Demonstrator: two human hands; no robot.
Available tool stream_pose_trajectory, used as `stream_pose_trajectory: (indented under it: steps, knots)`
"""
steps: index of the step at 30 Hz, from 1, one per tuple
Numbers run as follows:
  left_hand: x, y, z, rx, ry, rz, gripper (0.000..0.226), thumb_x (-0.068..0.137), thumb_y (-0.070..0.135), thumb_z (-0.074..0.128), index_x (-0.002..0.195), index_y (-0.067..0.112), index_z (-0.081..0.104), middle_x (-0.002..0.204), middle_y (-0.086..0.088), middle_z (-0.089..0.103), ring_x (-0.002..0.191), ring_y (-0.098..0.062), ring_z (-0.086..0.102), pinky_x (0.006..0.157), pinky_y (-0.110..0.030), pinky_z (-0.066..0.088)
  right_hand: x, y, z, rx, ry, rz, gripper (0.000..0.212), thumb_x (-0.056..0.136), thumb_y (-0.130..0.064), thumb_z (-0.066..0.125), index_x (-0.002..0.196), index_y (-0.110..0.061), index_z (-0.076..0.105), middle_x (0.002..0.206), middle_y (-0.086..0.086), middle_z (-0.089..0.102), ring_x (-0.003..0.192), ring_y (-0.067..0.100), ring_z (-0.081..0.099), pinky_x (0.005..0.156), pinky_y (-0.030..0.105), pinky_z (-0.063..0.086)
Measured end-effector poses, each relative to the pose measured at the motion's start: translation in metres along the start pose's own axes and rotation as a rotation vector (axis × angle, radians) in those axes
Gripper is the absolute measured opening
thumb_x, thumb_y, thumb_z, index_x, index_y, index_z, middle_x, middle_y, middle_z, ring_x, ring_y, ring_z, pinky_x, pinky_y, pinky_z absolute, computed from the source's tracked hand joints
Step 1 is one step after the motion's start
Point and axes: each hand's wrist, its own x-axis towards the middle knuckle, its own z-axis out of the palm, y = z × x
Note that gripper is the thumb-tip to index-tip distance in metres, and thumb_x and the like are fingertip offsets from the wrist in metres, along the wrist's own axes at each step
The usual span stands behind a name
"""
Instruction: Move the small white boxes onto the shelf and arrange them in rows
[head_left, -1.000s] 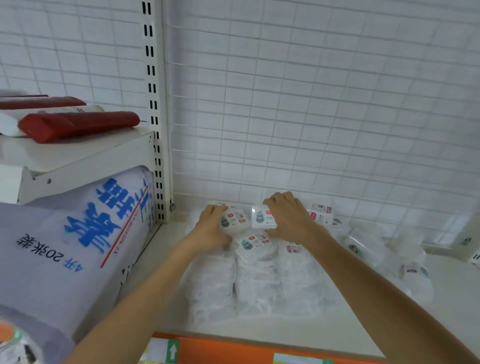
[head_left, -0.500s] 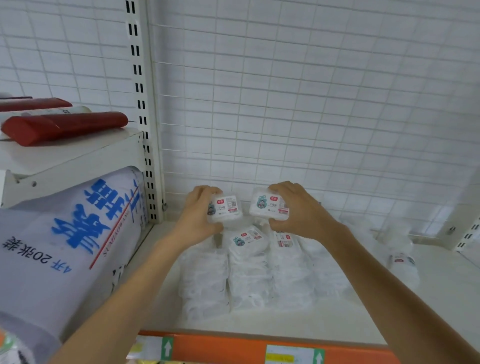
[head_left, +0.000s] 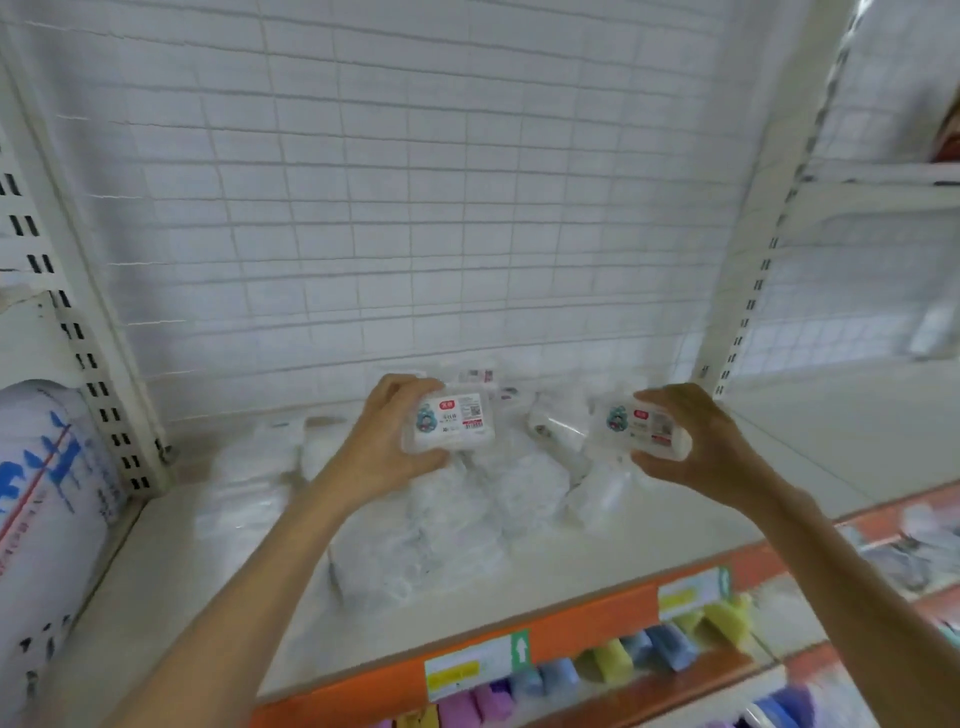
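Observation:
My left hand grips a small white box with a red and blue label, held above the shelf. My right hand grips a second small white box of the same kind, further right. Below and between the hands lie rows of white boxes on the shelf, blurred. More loose boxes lie behind by the wire grid back wall.
A large white roll pack with blue print fills the left bay. An orange price strip edges the shelf front, with pastel items on the shelf below. White slotted uprights stand at both sides.
Both hands have lifted their boxes off the pile and moved apart, the right one far to the right. The view has swung right and tilted.

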Motion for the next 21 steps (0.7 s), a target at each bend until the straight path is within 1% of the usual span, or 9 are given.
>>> stream_pose_trajectory:
  steps: [3, 6, 8, 10, 12, 14, 15, 18, 21]
  knots:
    - [0.019, 0.033, 0.047, -0.028, -0.064, 0.069, 0.07, 0.068, 0.013, 0.08, 0.129, 0.017, 0.047, 0.116, 0.002, 0.033, 0.11, -0.006, 0.028, 0.094, -0.004, 0.018, -0.041, 0.038, -0.024, -0.028, 0.049, 0.121, 0.065, 0.065, -0.017, 0.083, 0.122, -0.007, 0.055, 0.112, 0.007, 0.053, 0.094, 0.013, 0.048, 0.083, 0.023, 0.039]
    - [0.033, 0.071, 0.1, -0.047, -0.147, 0.113, 0.068, 0.071, 0.023, 0.078, 0.131, 0.021, 0.045, 0.116, 0.004, 0.036, 0.108, -0.005, 0.027, 0.087, -0.01, 0.02, -0.087, 0.074, -0.053, -0.046, 0.079, 0.25, 0.063, 0.065, -0.016, 0.083, 0.122, -0.006, 0.056, 0.111, 0.009, 0.055, 0.091, 0.015, 0.05, 0.08, 0.023, 0.038]
    - [0.038, 0.099, 0.138, -0.053, -0.193, 0.128, 0.071, 0.069, 0.035, 0.077, 0.131, 0.019, 0.046, 0.115, 0.004, 0.039, 0.108, -0.008, 0.032, 0.088, -0.016, 0.025, -0.119, 0.101, -0.075, -0.052, 0.063, 0.31, 0.064, 0.065, -0.022, 0.083, 0.121, -0.007, 0.057, 0.11, 0.01, 0.056, 0.093, 0.02, 0.053, 0.081, 0.027, 0.04]
    - [0.042, 0.126, 0.176, -0.08, -0.214, 0.115, 0.077, 0.063, 0.044, 0.069, 0.131, 0.014, 0.047, 0.115, 0.0, 0.041, 0.11, -0.013, 0.036, 0.093, -0.019, 0.028, -0.151, 0.128, -0.097, -0.062, 0.046, 0.353, 0.067, 0.064, -0.034, 0.08, 0.122, -0.011, 0.056, 0.113, 0.007, 0.055, 0.101, 0.021, 0.05, 0.085, 0.027, 0.037]
    - [0.042, 0.15, 0.212, -0.103, -0.218, 0.077, 0.078, 0.066, 0.041, 0.073, 0.132, 0.01, 0.045, 0.121, -0.005, 0.044, 0.116, -0.018, 0.039, 0.091, -0.016, 0.026, -0.18, 0.153, -0.12, -0.081, 0.037, 0.395, 0.068, 0.066, -0.038, 0.078, 0.125, -0.013, 0.054, 0.117, 0.006, 0.054, 0.106, 0.02, 0.047, 0.085, 0.024, 0.03]
    - [0.042, 0.171, 0.248, -0.124, -0.223, 0.058, 0.072, 0.071, 0.028, 0.079, 0.132, 0.01, 0.045, 0.124, -0.007, 0.044, 0.118, -0.02, 0.041, 0.089, -0.015, 0.026, -0.206, 0.177, -0.141, -0.109, 0.026, 0.421, 0.073, 0.067, -0.046, 0.073, 0.128, -0.014, 0.051, 0.121, 0.005, 0.052, 0.109, 0.02, 0.044, 0.086, 0.025, 0.03]
    - [0.042, 0.179, 0.265, -0.13, -0.227, 0.056, 0.069, 0.072, 0.025, 0.078, 0.131, 0.01, 0.046, 0.123, -0.007, 0.044, 0.118, -0.02, 0.041, 0.089, -0.015, 0.026, -0.216, 0.188, -0.15, -0.116, 0.022, 0.442, 0.072, 0.068, -0.044, 0.073, 0.13, -0.015, 0.05, 0.124, 0.006, 0.05, 0.113, 0.021, 0.044, 0.089, 0.027, 0.031]
    - [0.045, 0.204, 0.309, -0.128, -0.244, 0.041, 0.068, 0.071, 0.023, 0.079, 0.13, 0.008, 0.047, 0.123, -0.008, 0.045, 0.117, -0.021, 0.043, 0.092, -0.018, 0.029, -0.244, 0.221, -0.175, -0.117, 0.031, 0.464, 0.067, 0.074, -0.023, 0.076, 0.133, -0.016, 0.046, 0.131, 0.01, 0.048, 0.12, 0.026, 0.042, 0.096, 0.027, 0.03]
    - [0.055, 0.222, 0.345, -0.108, -0.255, 0.019, 0.069, 0.069, 0.021, 0.08, 0.129, 0.006, 0.048, 0.122, -0.011, 0.047, 0.116, -0.025, 0.045, 0.098, -0.028, 0.032, -0.258, 0.253, -0.192, -0.11, 0.016, 0.49, 0.067, 0.078, -0.021, 0.073, 0.137, -0.016, 0.042, 0.135, 0.01, 0.045, 0.122, 0.024, 0.041, 0.099, 0.03, 0.03]
